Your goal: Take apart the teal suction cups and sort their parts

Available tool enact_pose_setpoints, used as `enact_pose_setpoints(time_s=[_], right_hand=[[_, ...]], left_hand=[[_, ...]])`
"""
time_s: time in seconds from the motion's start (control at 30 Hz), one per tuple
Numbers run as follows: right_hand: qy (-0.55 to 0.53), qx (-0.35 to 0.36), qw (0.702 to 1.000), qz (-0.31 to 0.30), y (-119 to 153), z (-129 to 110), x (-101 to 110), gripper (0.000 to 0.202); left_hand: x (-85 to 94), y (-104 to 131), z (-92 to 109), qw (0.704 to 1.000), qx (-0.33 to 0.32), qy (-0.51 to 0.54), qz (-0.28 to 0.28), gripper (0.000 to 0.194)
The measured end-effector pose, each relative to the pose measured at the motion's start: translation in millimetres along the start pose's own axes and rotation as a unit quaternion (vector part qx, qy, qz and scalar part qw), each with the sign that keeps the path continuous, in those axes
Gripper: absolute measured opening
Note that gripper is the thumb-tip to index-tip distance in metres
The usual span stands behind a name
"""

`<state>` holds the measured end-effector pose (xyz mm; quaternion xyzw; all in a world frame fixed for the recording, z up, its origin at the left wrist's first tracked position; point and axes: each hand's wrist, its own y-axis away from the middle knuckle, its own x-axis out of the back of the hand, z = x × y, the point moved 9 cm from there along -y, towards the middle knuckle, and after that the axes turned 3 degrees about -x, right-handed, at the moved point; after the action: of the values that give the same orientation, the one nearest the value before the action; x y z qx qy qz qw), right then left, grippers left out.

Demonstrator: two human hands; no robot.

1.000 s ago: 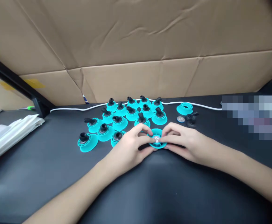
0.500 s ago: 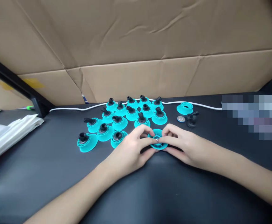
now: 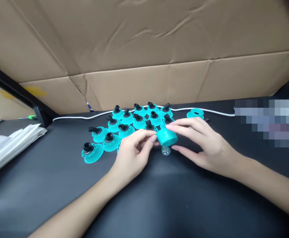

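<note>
The left hand gripped a teal ring; the right hand stood part-open at its right side. A metal disc lay nearer on the table.

A workstation in what appears to be a workshop, though the close view shows little of the wider room. A broad, plain black surface runs back to a wall of creased brown cardboard with a patch of yellow tape. A black frame slants down at the left, near a stack of flat white items. A white cable runs along the back. Many matching turquoise pieces with black fittings stand in rough rows, batch-like, near a silvery disc.
</note>
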<state>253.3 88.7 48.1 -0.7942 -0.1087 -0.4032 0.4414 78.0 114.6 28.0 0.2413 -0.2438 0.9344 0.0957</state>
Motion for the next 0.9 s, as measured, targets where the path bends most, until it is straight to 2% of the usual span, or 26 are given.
enact_pose_setpoints(time_s=[0.07, 0.17, 0.3, 0.4, 0.5, 0.67, 0.77, 0.9], right_hand=[[0.014, 0.016, 1.0, 0.007, 0.8, -3.9, -0.6, 0.059], [0.021, 0.034, 0.999, 0.004, 2.6, -7.4, -5.0, 0.056], [0.016, 0.047, 0.999, 0.0, 1.9, -7.2, -7.1, 0.054], [0.039, 0.031, 0.999, 0.018, -3.3, 2.7, 3.3, 0.052], [0.099, -0.033, 0.993, 0.058, -8.9, 28.8, 27.1, 0.046], [0.156, -0.172, 0.97, 0.078, -5.9, 88.4, 60.5, 0.037], [0.154, -0.22, 0.961, 0.067, 0.6, 115.3, 60.8, 0.035], [0.117, -0.242, 0.961, 0.061, 9.5, 137.1, 45.9, 0.033]], left_hand=[[-4.8, 0.3, -10.5, 0.996, 0.054, 0.072, -0.014, 0.017], [-13.5, 0.8, -17.5, 0.984, 0.095, 0.148, -0.042, 0.017], [-20.1, 0.9, -17.3, 0.978, 0.105, 0.17, -0.064, 0.018], [-16.4, 0.9, -15.0, 0.985, 0.088, 0.142, -0.035, 0.02], [-13.3, 2.2, -8.7, 0.996, 0.041, 0.08, -0.018, 0.02], [-16.6, 6.1, 0.8, 0.998, -0.027, 0.003, -0.05, 0.018], [-16.3, 6.4, 5.3, 0.997, -0.047, -0.013, -0.055, 0.017], [-14.8, 5.5, 10.3, 0.996, -0.064, -0.026, -0.052, 0.015]])
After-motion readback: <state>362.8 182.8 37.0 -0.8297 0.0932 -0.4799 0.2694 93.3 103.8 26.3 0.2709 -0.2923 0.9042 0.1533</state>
